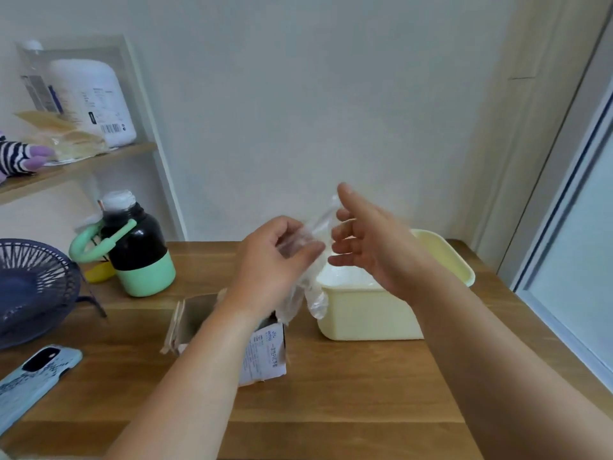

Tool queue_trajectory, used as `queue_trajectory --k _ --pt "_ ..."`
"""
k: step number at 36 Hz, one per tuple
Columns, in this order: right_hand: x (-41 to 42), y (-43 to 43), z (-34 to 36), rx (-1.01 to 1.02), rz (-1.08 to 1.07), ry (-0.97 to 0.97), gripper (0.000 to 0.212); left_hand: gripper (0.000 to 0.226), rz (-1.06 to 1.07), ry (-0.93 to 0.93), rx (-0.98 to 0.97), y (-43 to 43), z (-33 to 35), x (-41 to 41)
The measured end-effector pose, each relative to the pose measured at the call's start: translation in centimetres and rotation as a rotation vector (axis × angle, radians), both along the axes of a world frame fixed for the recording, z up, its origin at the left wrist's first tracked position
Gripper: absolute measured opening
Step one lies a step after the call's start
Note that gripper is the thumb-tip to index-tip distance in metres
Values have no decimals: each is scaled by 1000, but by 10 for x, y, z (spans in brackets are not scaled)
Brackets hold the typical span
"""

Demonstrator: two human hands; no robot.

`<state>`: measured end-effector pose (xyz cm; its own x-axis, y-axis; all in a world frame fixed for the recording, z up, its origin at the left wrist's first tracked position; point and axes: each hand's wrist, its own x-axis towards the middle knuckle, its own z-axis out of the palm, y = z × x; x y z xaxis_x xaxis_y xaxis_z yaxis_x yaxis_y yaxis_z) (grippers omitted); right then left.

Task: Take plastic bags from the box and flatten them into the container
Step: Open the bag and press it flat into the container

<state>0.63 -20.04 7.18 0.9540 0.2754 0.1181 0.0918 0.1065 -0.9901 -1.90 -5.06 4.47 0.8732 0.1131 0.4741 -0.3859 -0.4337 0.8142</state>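
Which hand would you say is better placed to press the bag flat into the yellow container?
Probably the right hand: it hovers above the container, fingers loose, while the left hand grips the plastic bag nearer the box.

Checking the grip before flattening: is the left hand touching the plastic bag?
Touching. The head view shows the left hand with its fingers curled round the plastic bag, whose crumpled end hangs below the hand.
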Motion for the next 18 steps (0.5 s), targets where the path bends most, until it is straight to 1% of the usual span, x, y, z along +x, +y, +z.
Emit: queue_trajectory --k 1,2,3,5,6,7,9,12,15,18 --pt "-2 -1 1 -68 65 -3 59 18 -31 9 31 -6 1 1" --pt "-3 -1 1 -101 107 -15 59 20 -68 31 34 -10 2 2" --pt "-3 -1 1 -92 121 -43 52 21 -115 63 13 -14 2 3" --pt "-1 -4 1 -18 50 -78 24 22 -205 119 -59 -19 4 4" --pt "2 -7 0 30 -8 -56 21 25 -235 137 -101 -19 5 5" --pt "5 -11 0 92 -41 -21 23 29 -249 159 -161 -18 7 6" --pt "10 -22 -1 226 -28 42 22 30 -265 204 -314 -16 10 10" --pt "15 -36 -1 330 20 98 15 21 -257 239 -474 -8 11 21" --pt "21 -45 -4 343 -56 125 13 8 -209 240 -592 -6 10 37" --pt "27 -52 -6 369 -134 165 11 12 -119 253 -692 -9 11 52"
